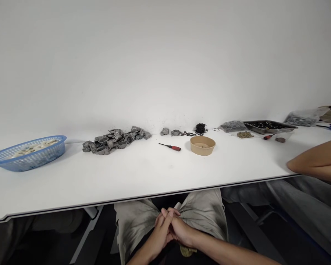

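Note:
My left hand (162, 229) and my right hand (181, 229) rest clasped together in my lap, below the table edge. Their fingers are interlaced and closed, and no object shows in them. On the white table (143, 176) in front of me lies a screwdriver (174, 148) with a red and black handle, its shaft pointing left. To its right stands a round tan bowl (202, 150) with a few small bits at the bottom. A heap of grey metal castings (110, 141) sits to the left. Two more castings (164, 131) lie near the wall.
A blue plastic basket (44, 156) with pale parts stands far left. Black rings (200, 128) are piled by the wall. Rightward are small brass-coloured pieces (245, 134), a bag of grey parts (233, 126), and a dark metal tray (285, 129). Another person's arm (314, 158) leans on the table.

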Motion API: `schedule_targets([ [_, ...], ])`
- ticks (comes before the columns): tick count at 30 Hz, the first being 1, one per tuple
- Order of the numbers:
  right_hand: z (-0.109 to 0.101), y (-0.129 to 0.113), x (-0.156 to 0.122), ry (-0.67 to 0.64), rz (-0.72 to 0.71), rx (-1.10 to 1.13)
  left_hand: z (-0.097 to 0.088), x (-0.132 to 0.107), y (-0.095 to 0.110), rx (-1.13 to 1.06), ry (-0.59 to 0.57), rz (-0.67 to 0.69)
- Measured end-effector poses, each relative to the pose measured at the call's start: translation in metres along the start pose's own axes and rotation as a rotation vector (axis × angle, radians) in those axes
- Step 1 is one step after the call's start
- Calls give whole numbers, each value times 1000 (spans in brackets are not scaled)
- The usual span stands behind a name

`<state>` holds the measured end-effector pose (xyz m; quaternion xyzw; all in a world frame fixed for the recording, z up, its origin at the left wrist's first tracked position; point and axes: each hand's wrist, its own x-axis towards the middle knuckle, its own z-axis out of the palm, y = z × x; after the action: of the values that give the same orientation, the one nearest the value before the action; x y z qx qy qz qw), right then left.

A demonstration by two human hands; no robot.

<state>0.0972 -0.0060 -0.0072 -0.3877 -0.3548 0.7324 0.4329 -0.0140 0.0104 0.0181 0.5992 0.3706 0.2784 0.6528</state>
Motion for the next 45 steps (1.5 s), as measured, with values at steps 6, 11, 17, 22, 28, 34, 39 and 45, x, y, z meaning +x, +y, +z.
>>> schedule_targets([
  [6, 0, -1, -1, -7, -3, -11, 2, -1, 3, -61, -1, -11],
  [11, -2, 1, 0, -6, -13, -5, 2, -2, 4, -53, 0, -11],
  [17, -2, 5, 5, -15, -7, -18, 2, -2, 6, -88, -2, -22],
  [22, -1, 3, 3, -12, -19, -22, 2, -2, 3, -62, 7, -17],
  [28, -1, 2, 1, -14, -20, -20, 3, -1, 1, -68, 0, -12],
  [34, 1, -3, -2, -15, -6, -29, 3, 2, 0, -61, 3, -9],
  [39, 3, -7, -6, -1, 3, -30, 1, -1, 6, -6, -11, 4],
  [45, 1, -9, -8, -1, -8, -7, 3, -4, 13, -96, -47, -14],
])
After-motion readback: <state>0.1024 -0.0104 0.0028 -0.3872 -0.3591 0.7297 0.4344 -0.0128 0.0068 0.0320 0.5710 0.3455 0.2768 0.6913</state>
